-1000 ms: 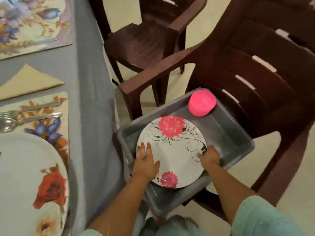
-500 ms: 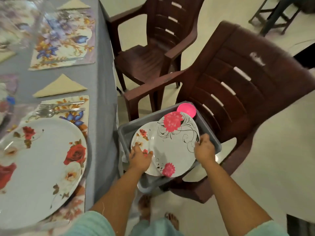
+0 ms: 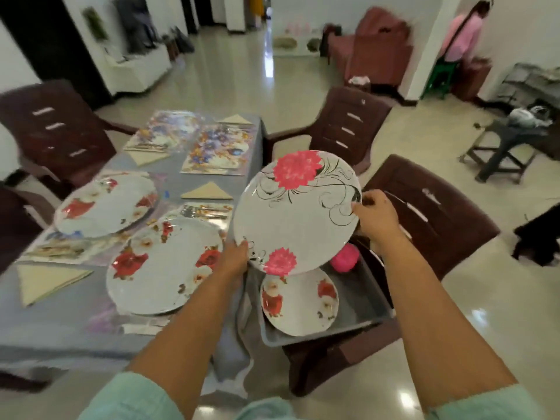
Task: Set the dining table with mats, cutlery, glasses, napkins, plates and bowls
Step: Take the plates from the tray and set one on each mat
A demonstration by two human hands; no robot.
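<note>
A white plate with pink flowers (image 3: 295, 213) is held in the air above the grey tub (image 3: 360, 301), tilted toward me. My left hand (image 3: 235, 257) grips its lower left rim and my right hand (image 3: 374, 212) grips its right rim. A smaller rose-patterned plate (image 3: 300, 301) lies in the tub beside a pink bowl (image 3: 345, 257). On the grey table (image 3: 75, 322), two large rose plates (image 3: 163, 265) (image 3: 106, 204) sit on floral mats, with a fork and spoon (image 3: 203, 211) and folded beige napkins (image 3: 207, 190) alongside.
The tub rests on a brown plastic chair (image 3: 424, 219) at the table's right side. Another brown chair (image 3: 342, 128) stands further along, and a third chair (image 3: 54, 128) at the far left. Two bare floral mats (image 3: 218, 150) lie at the far end. A person in pink (image 3: 463, 34) stands far off.
Both hands have lifted the pink-flower plate out of the tub and raised it, uncovering the rose plate beneath. My view has swung up to take in the table and room.
</note>
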